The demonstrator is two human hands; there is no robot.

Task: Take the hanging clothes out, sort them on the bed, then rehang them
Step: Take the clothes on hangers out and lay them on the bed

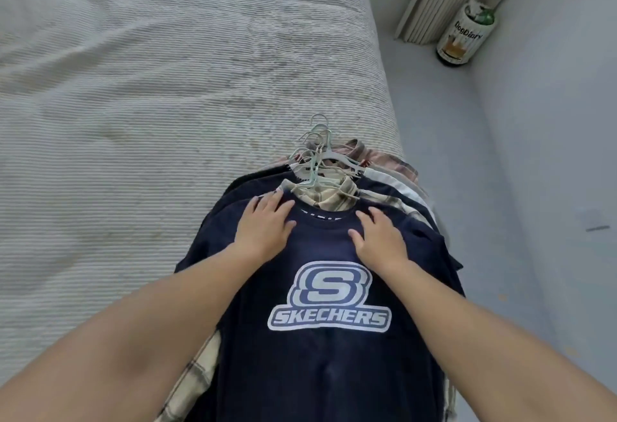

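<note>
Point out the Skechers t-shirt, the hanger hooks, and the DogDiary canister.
Skechers t-shirt [329,298]: head view, on the printed logo.
Hanger hooks [315,136]: head view, on the bunched hooks above the collars.
DogDiary canister [465,34]: head view, on its labelled side.

Both bare forearms are reaching forward and converging from the lower corners of the view. The left hand [265,226] is lying palm down, its fingers [267,203] stretched straight and close together, pointing away from the body, with the thumb spread toward the right. The right hand [379,238] is lying palm down just beside it, fingers [375,214] straight and slightly fanned, thumb angled toward the left hand. The two hands are staying apart, wrists flat and level with the forearms.
</note>
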